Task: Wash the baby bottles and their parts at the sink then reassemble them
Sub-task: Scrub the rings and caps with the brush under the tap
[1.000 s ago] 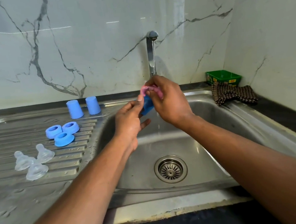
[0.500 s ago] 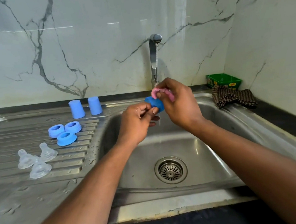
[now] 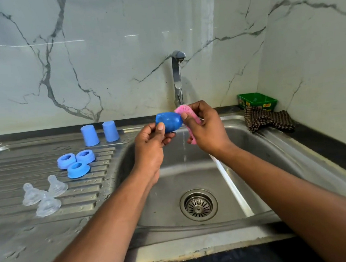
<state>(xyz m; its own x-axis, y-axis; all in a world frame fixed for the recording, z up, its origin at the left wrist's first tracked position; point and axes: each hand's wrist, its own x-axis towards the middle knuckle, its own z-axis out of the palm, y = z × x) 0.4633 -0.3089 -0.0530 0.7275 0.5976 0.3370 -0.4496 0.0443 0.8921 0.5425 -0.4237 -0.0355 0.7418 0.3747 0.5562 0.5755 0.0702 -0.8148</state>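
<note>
Gripping a blue cap [image 3: 168,121], left hand [image 3: 150,142], pink scrubber [image 3: 187,116] pinched against it, right hand [image 3: 205,127].

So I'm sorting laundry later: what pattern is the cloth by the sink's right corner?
Dark brown-and-light check, on the cloth, seen in the head view.

Cap [image 3: 169,121], held in left hand [image 3: 150,147]: blue plastic, glossy, wet sheen.
Scrubber [image 3: 187,116], in right hand [image 3: 205,129]: pink, rough, fibrous.
Sink [image 3: 243,145], below both hands: brushed steel, dull shine.
Caps [image 3: 99,133], rings [image 3: 76,161], left of left hand: matt blue plastic.
Teats [image 3: 45,196]: clear, soft-looking, smooth.
Cloth [image 3: 268,119], right of right hand: woven, checked.
Wall [image 3: 118,51]: polished veined marble.
</note>
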